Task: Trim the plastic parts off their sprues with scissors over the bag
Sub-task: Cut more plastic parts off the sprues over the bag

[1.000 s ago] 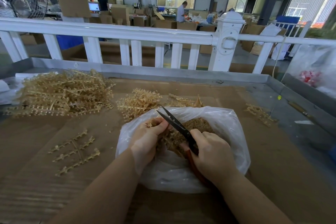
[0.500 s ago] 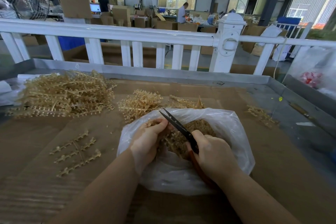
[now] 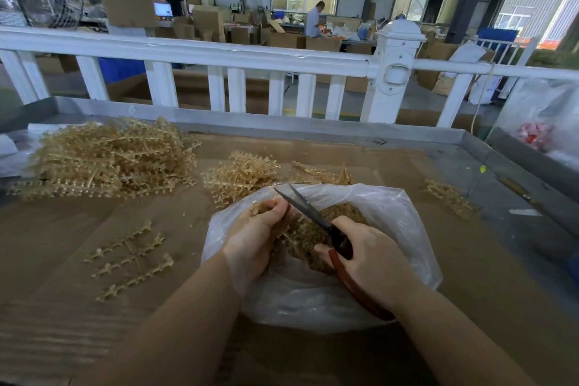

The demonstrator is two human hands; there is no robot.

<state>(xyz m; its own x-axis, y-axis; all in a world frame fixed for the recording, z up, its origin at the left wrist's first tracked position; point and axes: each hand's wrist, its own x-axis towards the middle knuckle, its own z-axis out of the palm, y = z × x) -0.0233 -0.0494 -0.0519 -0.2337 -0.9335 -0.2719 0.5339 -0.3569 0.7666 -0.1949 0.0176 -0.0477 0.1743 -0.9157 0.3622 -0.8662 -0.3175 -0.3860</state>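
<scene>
A clear plastic bag (image 3: 404, 216) lies open on the cardboard-covered table and holds a heap of small tan trimmed parts (image 3: 341, 213). My left hand (image 3: 253, 235) grips a tan sprue over the bag's mouth; most of the sprue is hidden by my fingers. My right hand (image 3: 372, 257) grips the red handles of the scissors (image 3: 305, 205), whose dark blades are slightly apart and point up-left beside my left thumb.
A big pile of untrimmed sprues (image 3: 109, 160) lies at the left, a smaller pile (image 3: 241, 175) behind the bag. A single sprue frame (image 3: 131, 257) lies left of my forearm, another (image 3: 448, 196) at the right. A white railing (image 3: 219, 53) borders the table's far side.
The scissor blades have drawn closer together and tilted a little. Both hands stay over the bag with hardly any shift.
</scene>
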